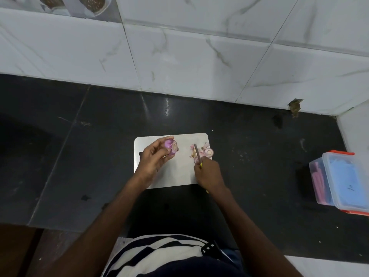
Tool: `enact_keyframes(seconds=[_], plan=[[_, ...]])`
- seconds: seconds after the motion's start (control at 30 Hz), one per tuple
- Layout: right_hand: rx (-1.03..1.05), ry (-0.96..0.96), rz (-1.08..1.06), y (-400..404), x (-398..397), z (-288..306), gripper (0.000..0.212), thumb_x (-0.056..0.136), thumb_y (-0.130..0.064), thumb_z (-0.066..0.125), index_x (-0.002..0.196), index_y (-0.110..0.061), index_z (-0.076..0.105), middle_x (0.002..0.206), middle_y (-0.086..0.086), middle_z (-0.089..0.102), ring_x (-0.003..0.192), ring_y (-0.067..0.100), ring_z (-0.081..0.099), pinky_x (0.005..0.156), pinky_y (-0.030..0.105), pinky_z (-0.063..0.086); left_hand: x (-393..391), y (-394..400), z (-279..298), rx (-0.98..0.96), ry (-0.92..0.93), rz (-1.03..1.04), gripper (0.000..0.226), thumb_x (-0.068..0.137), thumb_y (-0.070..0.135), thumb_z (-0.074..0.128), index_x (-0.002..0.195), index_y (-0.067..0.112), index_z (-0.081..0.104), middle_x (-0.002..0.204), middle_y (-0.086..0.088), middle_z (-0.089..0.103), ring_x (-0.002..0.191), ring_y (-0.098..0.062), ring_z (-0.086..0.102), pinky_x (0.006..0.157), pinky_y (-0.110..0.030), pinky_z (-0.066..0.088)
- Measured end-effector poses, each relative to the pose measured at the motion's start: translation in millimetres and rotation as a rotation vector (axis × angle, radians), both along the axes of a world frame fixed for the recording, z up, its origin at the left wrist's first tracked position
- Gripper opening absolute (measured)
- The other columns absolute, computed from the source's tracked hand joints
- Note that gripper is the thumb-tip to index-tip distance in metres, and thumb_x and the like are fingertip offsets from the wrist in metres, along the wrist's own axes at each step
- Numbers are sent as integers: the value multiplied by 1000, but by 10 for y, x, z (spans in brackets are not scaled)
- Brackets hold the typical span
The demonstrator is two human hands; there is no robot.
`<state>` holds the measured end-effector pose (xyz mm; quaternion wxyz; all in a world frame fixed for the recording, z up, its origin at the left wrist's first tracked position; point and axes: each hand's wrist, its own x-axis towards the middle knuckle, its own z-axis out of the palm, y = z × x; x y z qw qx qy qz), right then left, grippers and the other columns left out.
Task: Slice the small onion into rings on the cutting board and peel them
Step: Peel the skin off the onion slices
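on the dark stone counter (pixel 249 156), close to the person's body, lies a pale cutting board (pixel 179 170) with rounded corners. the left hand (pixel 153 158) reaches in from the lower left, forearm angled up across the board's left edge, wrist slightly bent. its fingers and thumb curl round the small onion (pixel 171 147), holding it over the board's far left part with the cut face turned to the right; purple skin shows on the side next to the fingers. whether the onion rests on the board or is lifted just off it is hard to say from this angle.

the right hand (pixel 207 172) comes in from the lower right over the board's right edge, knuckles up, fingers closed round the yellow handle of a knife (pixel 198 154). the narrow blade points away from the person, towards the far right corner of the board. beside and partly under the blade lies a small heap of cut onion rings (pixel 207 151), pale pink, with some scraps of skin on the left side of the blade.

well apart, at the right edge of the counter, stands a clear plastic box (pixel 339 180) with orange clips and a blue lid. white marbled wall tiles (pixel 179 56) rise behind the counter.
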<state>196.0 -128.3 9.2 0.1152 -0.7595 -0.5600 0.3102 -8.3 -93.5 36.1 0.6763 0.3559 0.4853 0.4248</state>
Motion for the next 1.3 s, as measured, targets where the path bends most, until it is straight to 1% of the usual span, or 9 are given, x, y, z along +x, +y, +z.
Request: enact_keyframes(seconds=[0.17,0.3,0.5,0.57,0.63,0.73,0.77,0.9,1.3], plan=[[-29,-121,44,51,-235,-166,39,96,-10,52,134,-5,51,126,18,55,107,34,62,85,39,50,133,-74,-175,-132,-111,62,36,109,14,59,145,8,64,143,-10,71,129,-30,72,102,-29,61],[-8,-166,95,70,-287,-221,40,101,-16,56,137,-4,48,130,17,53,115,32,60,87,36,49,201,-119,-198,-139,-168,64,37,105,13,63,141,16,67,146,1,70,130,-25,71,108,-34,57],[-46,-158,175,32,-246,-229,51,99,-29,63,140,-4,46,135,16,54,124,34,56,95,42,50,267,-172,-197,-155,41,99,27,101,12,74,127,18,77,127,2,79,124,-23,73,99,-36,63],[46,-163,153,33,-199,-165,38,99,-27,61,130,-6,55,125,14,60,115,32,60,91,40,50,254,-185,-181,-121,162,96,31,97,14,79,128,20,78,119,8,82,116,-14,75,92,-30,62],[180,29,59,22,-138,-75,24,98,-20,57,119,-14,67,111,7,71,102,23,68,89,36,53,241,-192,-163,-93,223,88,33,94,15,82,126,22,78,114,10,83,110,-8,77,93,-28,62],[116,705,-170,-19,-95,162,23,103,-16,56,116,-25,73,105,1,78,95,19,76,87,41,63,232,-214,-145,-54,210,48,34,94,13,81,128,15,77,115,4,84,110,-13,79,96,-33,64],[122,805,-167,-25,-78,211,22,105,-17,58,121,-21,72,107,4,77,94,22,77,85,42,64,232,-228,-139,-38,184,26,34,96,12,80,129,13,77,115,1,84,110,-16,79,95,-34,64],[212,676,-80,-34,8,264,30,104,-24,64,130,-11,70,102,4,79,83,20,78,81,40,65,225,-232,-113,-21,133,-44,30,100,9,74,129,6,76,116,-6,83,109,-23,80,95,-37,66],[373,412,76,-7,51,369,33,95,-29,74,126,-17,74,97,-12,75,85,3,74,79,19,60,152,-63,15,83,456,-169,14,94,10,82,105,18,82,89,-3,85,84,-19,84,80,-43,70]])
